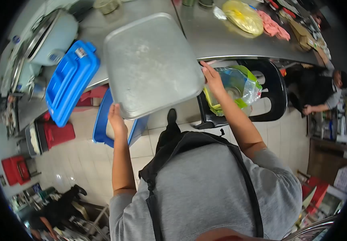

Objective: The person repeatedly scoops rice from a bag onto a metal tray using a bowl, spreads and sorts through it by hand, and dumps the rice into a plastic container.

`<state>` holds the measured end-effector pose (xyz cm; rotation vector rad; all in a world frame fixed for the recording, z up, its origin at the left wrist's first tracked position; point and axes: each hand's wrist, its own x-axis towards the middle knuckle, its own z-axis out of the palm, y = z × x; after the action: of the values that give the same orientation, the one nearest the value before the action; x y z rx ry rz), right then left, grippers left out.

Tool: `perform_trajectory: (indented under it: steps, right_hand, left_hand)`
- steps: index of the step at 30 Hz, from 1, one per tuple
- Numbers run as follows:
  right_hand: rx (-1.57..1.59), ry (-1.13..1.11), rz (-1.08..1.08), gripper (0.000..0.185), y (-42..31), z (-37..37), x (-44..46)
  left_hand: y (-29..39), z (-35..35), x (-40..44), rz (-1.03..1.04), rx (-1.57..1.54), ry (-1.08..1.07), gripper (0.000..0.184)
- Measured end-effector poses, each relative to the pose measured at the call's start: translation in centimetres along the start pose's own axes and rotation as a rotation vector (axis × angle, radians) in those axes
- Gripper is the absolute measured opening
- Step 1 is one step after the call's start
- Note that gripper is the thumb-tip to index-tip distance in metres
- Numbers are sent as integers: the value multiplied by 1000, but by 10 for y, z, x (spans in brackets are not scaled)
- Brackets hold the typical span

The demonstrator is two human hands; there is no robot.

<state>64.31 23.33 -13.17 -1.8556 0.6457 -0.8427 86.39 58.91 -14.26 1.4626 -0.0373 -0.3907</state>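
Note:
A square grey metal tray (153, 66) with rounded corners is held up in front of me, partly over the edge of the steel counter. My left hand (117, 120) grips its near left corner, fingers mostly hidden by the rim. On the right side, my right hand (213, 78) is closed on the tray's edge. Below the tray stands a blue bin (101, 124) with pale contents that I cannot make out. A blue lid (72, 82) leans beside the counter on the left.
On the steel counter (229, 48) lie a yellow plastic bag (243, 18) and a pink cloth (273, 27). A black chair (276, 92) holds a green-edged plastic bag (237, 86). A large rice cooker (55, 38) stands left. Other people (320, 90) are at the right and lower left.

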Motion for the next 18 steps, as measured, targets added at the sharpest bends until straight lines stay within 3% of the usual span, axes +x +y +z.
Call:
perform_trajectory:
  steps: [1,2,4,6,7,9,10,11,12,13,14,15,16,18]
  right_hand:
    - [79,-81,222,46,-4,-8,7]
    - [166,-158,443,48,-9,-14,12]
    - [10,-216,519,59,12,-27,4]
    - [-840,-538,229,78,20,-36,-21]
    - [-952,-651,304,97,16,-40,-39]
    - [-999,-701,394,100,10,-49,-77]
    - [-1044,-760,437,104,4,-52,-95]
    - [-1100,-715,407,89,-5,-53,-105]
    - [-1095,-719,428,89,-1,-57,-114]
    - [-1155,-768,475,80,5,-63,-126]
    - [-1212,-815,521,71,7,-69,-137]
    - [-1209,-683,378,47,2,-77,-145]
    - [-1202,-670,398,47,2,-83,-149]
    - [-1092,-650,413,26,2,-100,-153]
  left_hand:
    - [-2,1,23,15,-80,-78,24]
    - [8,14,33,-38,-71,-15,30]
    - [29,39,45,-106,-214,-64,39]
    - [6,29,53,-195,-330,-143,36]
    - [-11,23,57,-252,-466,-199,33]
    - [-88,10,58,-354,-101,-180,36]
    - [-106,21,50,-581,59,-201,39]
    - [-116,37,29,-605,115,-306,39]
    - [-123,56,14,-605,163,-460,38]
    - [-115,96,0,-714,291,-503,39]
    - [-105,129,-8,-709,300,-690,41]
    - [-116,153,-11,-680,220,-871,50]
    - [-110,186,-19,-623,279,-923,60]
    - [-103,250,-36,-461,382,-1004,82]
